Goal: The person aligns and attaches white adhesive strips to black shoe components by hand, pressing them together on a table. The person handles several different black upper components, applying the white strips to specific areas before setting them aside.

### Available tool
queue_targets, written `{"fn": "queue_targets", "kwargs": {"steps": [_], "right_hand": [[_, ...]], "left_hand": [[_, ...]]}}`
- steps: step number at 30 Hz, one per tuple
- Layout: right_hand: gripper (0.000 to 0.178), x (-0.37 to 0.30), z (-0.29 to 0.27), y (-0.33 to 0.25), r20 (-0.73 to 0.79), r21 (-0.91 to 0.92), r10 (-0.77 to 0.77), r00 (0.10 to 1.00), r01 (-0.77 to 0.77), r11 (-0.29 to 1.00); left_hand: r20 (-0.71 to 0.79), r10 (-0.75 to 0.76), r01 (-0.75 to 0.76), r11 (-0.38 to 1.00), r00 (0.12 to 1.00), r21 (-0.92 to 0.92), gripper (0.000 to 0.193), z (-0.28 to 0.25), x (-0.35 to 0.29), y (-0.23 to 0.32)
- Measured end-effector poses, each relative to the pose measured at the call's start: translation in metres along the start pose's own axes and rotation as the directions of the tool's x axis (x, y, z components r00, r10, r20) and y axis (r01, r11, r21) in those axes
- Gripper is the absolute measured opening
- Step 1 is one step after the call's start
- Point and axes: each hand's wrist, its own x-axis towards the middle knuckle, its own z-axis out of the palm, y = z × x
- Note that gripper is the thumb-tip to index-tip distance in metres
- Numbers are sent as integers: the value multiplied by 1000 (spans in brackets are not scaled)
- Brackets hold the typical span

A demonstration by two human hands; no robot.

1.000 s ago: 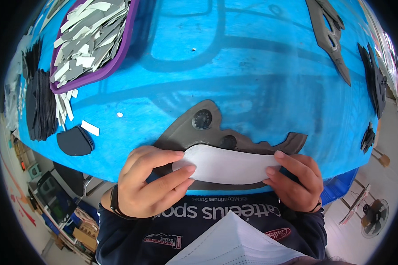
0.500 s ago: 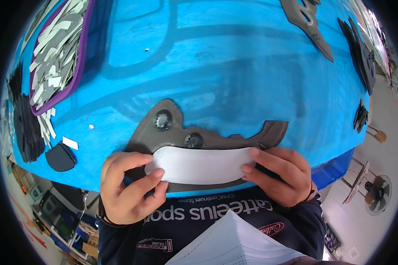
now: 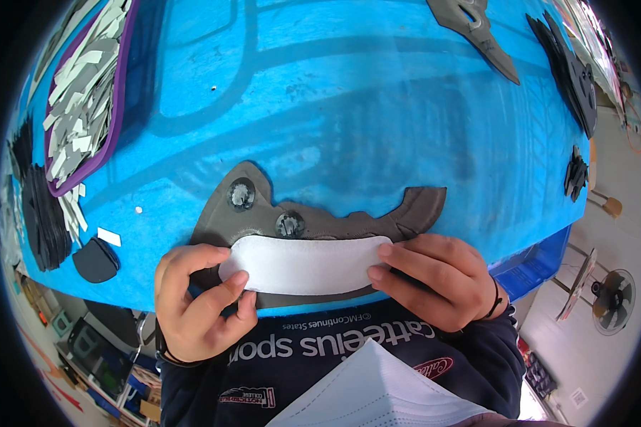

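A white curved strip (image 3: 306,266) is stretched between both hands, its long sides bowed and its ends rounded. My left hand (image 3: 199,299) pinches the left end between thumb and fingers. At the other end, my right hand (image 3: 441,281) grips it in the same way. Under the strip lies a dark grey, irregular shaped foam-like piece (image 3: 349,225) with a hooked right end and two round black patches carrying whitish marks. Whether the strip touches this piece or hovers just over it, I cannot tell.
A purple-rimmed bin (image 3: 119,114) of white and grey offcuts stands far left. Below it are a black stack (image 3: 44,213) and a dark rounded pad (image 3: 96,260). Another grey cut piece (image 3: 477,34) lies far right, near black pieces (image 3: 566,67). A blue crate (image 3: 530,263) sits beyond the table's edge.
Everything on the table appears shifted slightly left in the view. Both hands keep their hold on the white strip, which stays over the grey piece.
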Motion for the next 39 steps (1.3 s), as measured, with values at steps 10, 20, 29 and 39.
{"fn": "queue_targets", "kwargs": {"steps": [10, 20, 29, 39], "right_hand": [[26, 2, 3, -6, 0, -95, 14, 1000, -14, 995], [31, -1, 5, -17, -1, -176, 43, 999, -43, 983], [55, 17, 20, -65, 12, -239, 88, 996, -83, 968], [47, 14, 49, -58, -140, -418, -66, 988, 2, 909]], "left_hand": [[-19, -20, 20, 1000, 1000, 3, 27, 0, 4, 5], [-140, 16, -21, 999, 990, -38, 27, 3, -2, 12], [12, 343, -328, 889, 939, 321, 59, 7, -13, 25], [54, 311, -302, 847, 949, 437, 72, 20, -15, 35]]}}
